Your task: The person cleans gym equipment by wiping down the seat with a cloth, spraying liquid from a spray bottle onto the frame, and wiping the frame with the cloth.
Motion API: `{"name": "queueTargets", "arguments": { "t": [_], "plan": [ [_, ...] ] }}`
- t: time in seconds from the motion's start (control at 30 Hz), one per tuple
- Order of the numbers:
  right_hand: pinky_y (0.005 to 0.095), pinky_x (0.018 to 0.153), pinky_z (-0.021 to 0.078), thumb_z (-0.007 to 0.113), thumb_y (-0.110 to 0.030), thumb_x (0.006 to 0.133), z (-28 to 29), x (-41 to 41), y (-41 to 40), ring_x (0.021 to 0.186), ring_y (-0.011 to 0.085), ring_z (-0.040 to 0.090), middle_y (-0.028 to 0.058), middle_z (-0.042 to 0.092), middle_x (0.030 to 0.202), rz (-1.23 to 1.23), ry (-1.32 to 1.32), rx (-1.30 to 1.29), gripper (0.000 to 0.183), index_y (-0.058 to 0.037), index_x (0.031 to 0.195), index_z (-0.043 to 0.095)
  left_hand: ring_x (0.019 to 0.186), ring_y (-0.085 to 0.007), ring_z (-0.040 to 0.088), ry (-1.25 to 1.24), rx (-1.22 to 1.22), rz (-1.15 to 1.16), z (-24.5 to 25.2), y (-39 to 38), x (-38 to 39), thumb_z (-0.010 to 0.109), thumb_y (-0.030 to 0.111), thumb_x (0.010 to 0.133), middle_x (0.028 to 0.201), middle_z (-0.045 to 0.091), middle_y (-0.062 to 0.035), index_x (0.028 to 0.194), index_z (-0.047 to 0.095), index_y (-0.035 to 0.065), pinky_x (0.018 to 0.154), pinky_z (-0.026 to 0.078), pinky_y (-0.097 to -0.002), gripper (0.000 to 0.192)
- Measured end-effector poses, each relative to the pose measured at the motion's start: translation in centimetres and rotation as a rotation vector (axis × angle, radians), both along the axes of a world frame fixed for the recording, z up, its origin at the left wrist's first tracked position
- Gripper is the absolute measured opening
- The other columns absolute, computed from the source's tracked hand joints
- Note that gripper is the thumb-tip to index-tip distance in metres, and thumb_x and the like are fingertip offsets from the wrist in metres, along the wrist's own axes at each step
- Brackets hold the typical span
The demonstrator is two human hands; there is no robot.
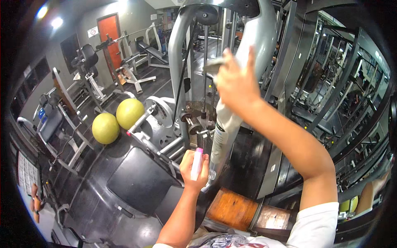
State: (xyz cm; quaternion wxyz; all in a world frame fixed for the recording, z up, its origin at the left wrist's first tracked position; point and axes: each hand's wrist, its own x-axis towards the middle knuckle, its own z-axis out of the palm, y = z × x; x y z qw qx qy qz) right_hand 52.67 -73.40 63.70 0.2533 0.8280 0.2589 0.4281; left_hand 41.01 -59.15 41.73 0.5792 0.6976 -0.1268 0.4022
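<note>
My left hand (194, 170) is closed around a white bottle with a pink top (197, 162), held upright low in front of me. My right hand (237, 80) is raised in front of the grey metal frame of a gym machine (259, 40), blurred, with two fingers pointing up. A greyish cloth-like item (214, 65) is at its fingers; blur hides its exact kind and how it is gripped. Behind the bottle are the machine's small black weights (193, 124) and guide rods. A black padded seat (141, 179) lies to the left of my left hand.
Two yellow exercise balls (105, 128) rest on the black floor at left. A wooden box (232, 208) stands low near my body. Benches and a barbell rack (108, 59) stand farther back, by an orange door (109, 40). A large mirror (338, 77) lines the right side.
</note>
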Motion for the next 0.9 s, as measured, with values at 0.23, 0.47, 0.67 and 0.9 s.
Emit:
{"name": "queueTargets", "arguments": {
  "t": [0.23, 0.47, 0.67, 0.9],
  "plan": [
    [0.0681, 0.119, 0.0233, 0.053, -0.03, 0.093, -8.7, -1.0, 2.2, 0.139, 0.0489, 0.045, 0.0293, 0.062, 0.137, -0.226, 0.118, -0.391, 0.047, 0.0025, 0.119, 0.075, 0.059, -0.0154, 0.056, -0.012, -0.035, -0.013, 0.0, -0.4, 0.1, 0.07, -0.006, 0.086, 0.076, 0.056, -0.0066, 0.083, 0.063, 0.0001, 0.054, 0.044, -0.0294, 0.009],
    [0.066, 0.116, 0.0276, 0.051, -0.034, 0.097, -32.2, -0.8, 0.0, 0.135, 0.0441, 0.048, 0.022, 0.063, 0.137, -0.125, 0.252, -0.667, 0.05, 0.0009, 0.127, 0.071, 0.063, -0.0195, 0.056, -0.067, -0.037, -0.021, 0.3, -1.1, 0.2, 0.071, -0.005, 0.082, 0.072, 0.058, -0.008, 0.083, 0.064, 0.0009, 0.058, 0.043, -0.0327, 0.009],
    [0.0693, 0.118, 0.0217, 0.056, -0.029, 0.094, -14.3, -0.5, 0.8, 0.135, 0.0407, 0.051, 0.0183, 0.07, 0.128, -0.047, 0.243, -0.432, 0.039, -0.0049, 0.117, 0.077, 0.063, -0.02, 0.057, -0.03, -0.014, 0.024, -0.6, -0.1, 0.2, 0.071, -0.005, 0.083, 0.073, 0.058, -0.0082, 0.084, 0.065, 0.0012, 0.061, 0.044, -0.0327, 0.009],
    [0.0623, 0.112, 0.0294, 0.065, -0.026, 0.086, 5.3, 1.4, -2.3, 0.13, 0.0268, 0.055, 0.0061, 0.075, 0.107, -0.046, -0.17, 0.024, 0.025, -0.0111, 0.098, 0.08, 0.062, -0.0181, 0.058, 0.002, -0.029, 0.003, 0.4, -0.8, 0.2, 0.072, -0.004, 0.084, 0.077, 0.058, -0.0079, 0.086, 0.065, -0.0003, 0.059, 0.045, -0.0311, 0.008]
  ]
}}
